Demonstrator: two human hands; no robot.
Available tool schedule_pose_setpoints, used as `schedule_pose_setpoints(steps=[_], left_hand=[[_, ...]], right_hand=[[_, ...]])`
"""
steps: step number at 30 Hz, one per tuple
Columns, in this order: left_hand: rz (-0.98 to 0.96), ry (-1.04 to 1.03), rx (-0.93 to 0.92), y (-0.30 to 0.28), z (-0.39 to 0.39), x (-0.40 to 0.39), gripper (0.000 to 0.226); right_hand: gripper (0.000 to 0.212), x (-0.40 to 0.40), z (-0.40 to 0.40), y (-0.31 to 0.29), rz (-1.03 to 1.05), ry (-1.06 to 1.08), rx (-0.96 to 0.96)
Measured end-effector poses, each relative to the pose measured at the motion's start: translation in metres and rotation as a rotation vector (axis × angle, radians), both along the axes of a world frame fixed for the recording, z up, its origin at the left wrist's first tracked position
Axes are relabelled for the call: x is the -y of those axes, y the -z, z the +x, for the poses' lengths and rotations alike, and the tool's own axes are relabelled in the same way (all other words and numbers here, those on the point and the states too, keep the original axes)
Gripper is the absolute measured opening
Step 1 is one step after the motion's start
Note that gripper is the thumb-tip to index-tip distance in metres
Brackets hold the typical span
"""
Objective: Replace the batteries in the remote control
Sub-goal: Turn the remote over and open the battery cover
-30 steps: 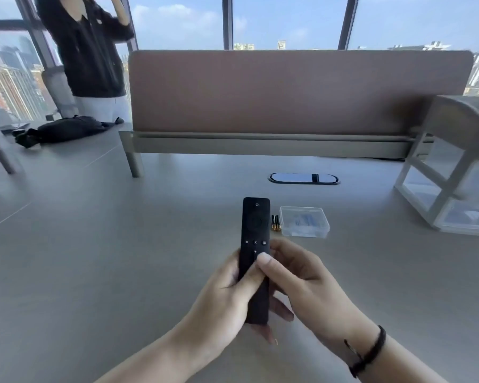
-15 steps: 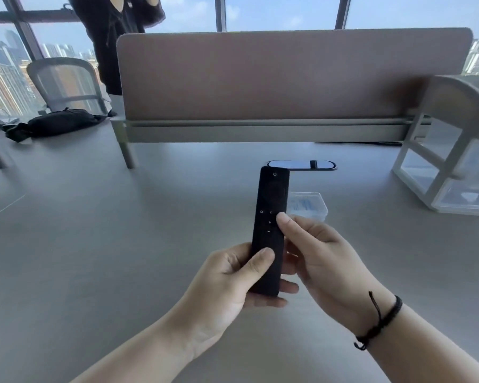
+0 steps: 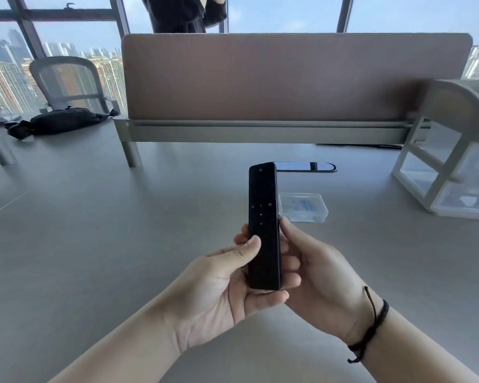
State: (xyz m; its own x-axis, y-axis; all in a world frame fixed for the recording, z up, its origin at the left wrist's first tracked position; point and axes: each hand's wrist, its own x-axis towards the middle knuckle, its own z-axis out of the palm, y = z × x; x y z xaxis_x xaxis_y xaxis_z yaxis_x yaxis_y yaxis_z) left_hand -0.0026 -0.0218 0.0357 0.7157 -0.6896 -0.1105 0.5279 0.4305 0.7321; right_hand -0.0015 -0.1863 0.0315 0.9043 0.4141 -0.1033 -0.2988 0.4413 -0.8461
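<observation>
Both hands held the remote control (image 3: 263, 225) upright above the desk (image 3: 94, 244), just nearer than the clear plastic box (image 3: 304, 207): left hand (image 3: 227, 288) wrapped its lower half, right hand (image 3: 313, 275) pinched its edge. Light, rigid and slick-looking, it seemed best gripped along its long edges.

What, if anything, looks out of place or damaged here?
Nothing stands out. Both the left hand and right hand hold the remote upright, intact, buttons facing the camera; the clear plastic box sits flat behind it.
</observation>
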Motion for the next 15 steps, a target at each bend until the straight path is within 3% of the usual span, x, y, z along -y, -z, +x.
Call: schedule_pose_setpoints(steps=[5,10,13,15], left_hand=[[-0.074,0.083,-0.014,0.002,0.0,0.003,0.04],[0.092,-0.088,0.057,0.01,-0.003,0.013,0.066],[0.223,-0.238,0.107,0.009,-0.008,0.017,0.072],[0.284,-0.343,0.117,0.007,-0.01,0.017,0.069]], right_hand=[[0.038,-0.002,-0.004,-0.002,-0.003,-0.044,0.108],[0.025,-0.01,-0.004,0.001,-0.399,0.273,0.32],[0.012,-0.014,-0.01,-0.002,-0.501,0.361,0.402],[0.022,-0.018,-0.013,0.001,-0.514,0.32,0.431]])
